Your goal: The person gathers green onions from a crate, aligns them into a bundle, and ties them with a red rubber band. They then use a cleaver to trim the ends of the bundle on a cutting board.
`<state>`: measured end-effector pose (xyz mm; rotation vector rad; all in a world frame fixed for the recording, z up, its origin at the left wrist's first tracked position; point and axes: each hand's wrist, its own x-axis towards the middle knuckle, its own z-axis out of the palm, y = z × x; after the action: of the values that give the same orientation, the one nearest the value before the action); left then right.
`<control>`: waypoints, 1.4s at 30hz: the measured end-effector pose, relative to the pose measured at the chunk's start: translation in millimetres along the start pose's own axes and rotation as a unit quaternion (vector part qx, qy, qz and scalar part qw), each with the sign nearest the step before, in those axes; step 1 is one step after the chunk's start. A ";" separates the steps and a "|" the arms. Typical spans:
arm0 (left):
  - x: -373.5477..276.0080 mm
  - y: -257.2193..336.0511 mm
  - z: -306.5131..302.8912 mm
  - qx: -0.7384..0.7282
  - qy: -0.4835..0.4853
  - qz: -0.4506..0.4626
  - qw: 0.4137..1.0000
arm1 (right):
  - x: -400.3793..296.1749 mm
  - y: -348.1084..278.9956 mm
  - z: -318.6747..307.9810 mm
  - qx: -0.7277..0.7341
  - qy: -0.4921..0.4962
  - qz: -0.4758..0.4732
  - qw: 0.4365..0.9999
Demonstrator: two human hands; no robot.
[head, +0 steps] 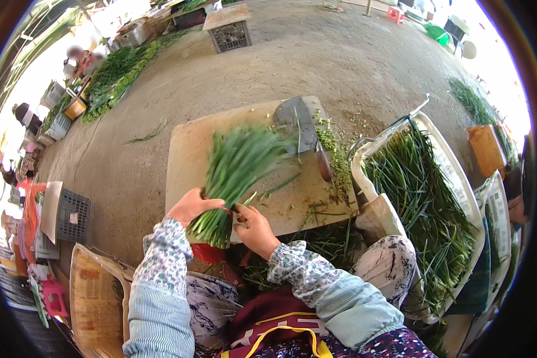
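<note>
A bundle of long green chives [237,165] lies over a wooden board [185,147], its cut stem ends towards me and its leaf tips blurred. My left hand [192,207] grips the bundle's left side near the stems, thumb across it. At the right side, my right hand [256,229] pinches a thin red tie [226,209] that crosses the stems. A broad-bladed cleaver [295,125] rests on the board's far right, its wooden handle [324,163] pointing back towards me. Chopped green bits [326,138] are scattered beside it.
To my right stands a white plastic crate [447,156] full of loose chives [418,197]. An overturned-looking yellowish basket [94,300] is at lower left, near a grey crate [74,215]. Greens [116,76] cover the floor at far left, with people beyond.
</note>
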<state>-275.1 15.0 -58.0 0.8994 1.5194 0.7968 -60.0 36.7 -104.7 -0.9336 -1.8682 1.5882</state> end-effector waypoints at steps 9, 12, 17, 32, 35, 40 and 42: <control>-78.0 8.8 28.7 -0.487 -0.045 0.108 0.866 | -4.7 -56.4 -81.2 0.303 0.079 -0.046 0.948; -79.6 6.2 29.9 -0.477 -0.064 0.181 0.857 | -7.2 -71.9 -84.2 0.010 0.177 -0.232 0.956; -79.8 13.8 54.7 -0.460 -0.094 0.240 0.850 | -14.1 -123.7 -78.9 -0.297 0.125 -0.392 0.862; -70.2 3.3 53.9 -0.554 -0.065 0.232 0.797 | -115.5 -64.8 -50.1 -0.329 -0.265 -0.345 0.838; -60.9 10.3 51.0 -0.567 -0.150 0.282 0.759 | -136.2 -1.3 -71.7 -0.367 -0.411 -0.157 0.819; -71.1 10.5 59.5 -0.567 -0.131 0.294 0.758 | -103.9 -23.3 -96.3 -0.299 -0.176 -0.243 0.906; -69.2 9.2 64.0 -0.553 -0.152 0.305 0.761 | -84.6 -55.1 -101.3 -0.195 -0.129 -0.248 0.940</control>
<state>-206.2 -41.1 -25.5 0.5166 0.2321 1.6660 60.4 30.8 -27.7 -0.3506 -2.4205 1.0920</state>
